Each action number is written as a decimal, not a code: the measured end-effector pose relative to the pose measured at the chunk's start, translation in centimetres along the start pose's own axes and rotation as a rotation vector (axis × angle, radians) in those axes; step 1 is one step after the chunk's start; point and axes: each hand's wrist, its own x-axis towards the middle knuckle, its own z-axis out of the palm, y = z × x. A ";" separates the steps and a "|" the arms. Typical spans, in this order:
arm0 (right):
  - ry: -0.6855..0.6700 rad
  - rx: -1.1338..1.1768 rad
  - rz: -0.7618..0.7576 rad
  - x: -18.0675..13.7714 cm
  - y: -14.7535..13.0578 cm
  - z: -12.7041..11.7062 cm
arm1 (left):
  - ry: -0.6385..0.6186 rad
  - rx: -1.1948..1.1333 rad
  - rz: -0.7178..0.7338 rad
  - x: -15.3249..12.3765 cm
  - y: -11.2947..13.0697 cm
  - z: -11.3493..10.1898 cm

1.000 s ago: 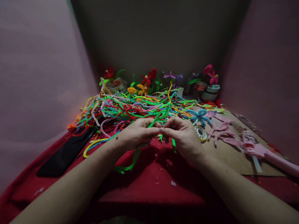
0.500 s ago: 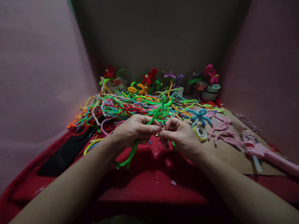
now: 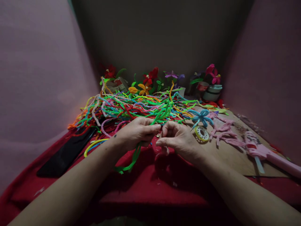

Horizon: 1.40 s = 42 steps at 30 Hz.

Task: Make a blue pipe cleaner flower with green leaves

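Note:
My left hand (image 3: 141, 131) is closed around bent green pipe cleaners (image 3: 135, 157); their loops rise above the fingers and the loose ends hang below. Close on its right, my right hand (image 3: 177, 135) has thumb and fingers bent together in a pinch. What those fingertips hold, if anything, is too small to make out. Behind both hands lies a heap of many-coloured pipe cleaners (image 3: 131, 105). A blue pipe-cleaner flower (image 3: 201, 118) and a yellow-rimmed roll (image 3: 202, 134) lie just beyond my right hand.
On the right, a sheet of cardboard (image 3: 230, 160) bears pink pipe-cleaner pieces (image 3: 224, 131) and a pink glue gun (image 3: 261, 152). A black phone-like slab (image 3: 66, 155) rests on the red cloth (image 3: 150, 191) at left. Pipe-cleaner flowers (image 3: 150, 77) and a jar (image 3: 212, 93) stand at the back.
My right hand's fingertips have shifted slightly, with the thumb lower and further left. The green loops above my left hand have tilted a little to the right.

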 end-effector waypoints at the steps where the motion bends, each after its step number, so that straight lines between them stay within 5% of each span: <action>1: 0.009 -0.007 -0.008 0.0 0.0 -0.1 | 0.015 -0.002 -0.003 0.0 0.1 -0.1; 5: 0.117 -0.048 -0.066 0.1 -0.3 -0.4 | 0.077 0.030 0.012 0.0 0.3 0.0; 13: 0.219 -0.195 -0.081 0.1 -0.3 -0.5 | -0.024 0.170 -0.036 -0.2 0.0 1.1; 23: 0.506 0.059 -0.186 1.3 -0.6 -1.7 | -0.015 0.281 -0.046 -0.1 0.9 -0.6; 28: 0.392 0.086 -0.103 0.9 -0.5 -1.2 | 0.023 0.255 -0.067 0.0 0.9 -0.3; 31: 0.316 -0.133 -0.049 0.5 -0.2 -0.9 | 0.054 0.253 -0.049 -0.1 0.7 0.2; 42: 0.385 -0.402 -0.027 0.4 -0.3 -1.6 | 0.105 0.136 -0.028 0.1 0.3 0.1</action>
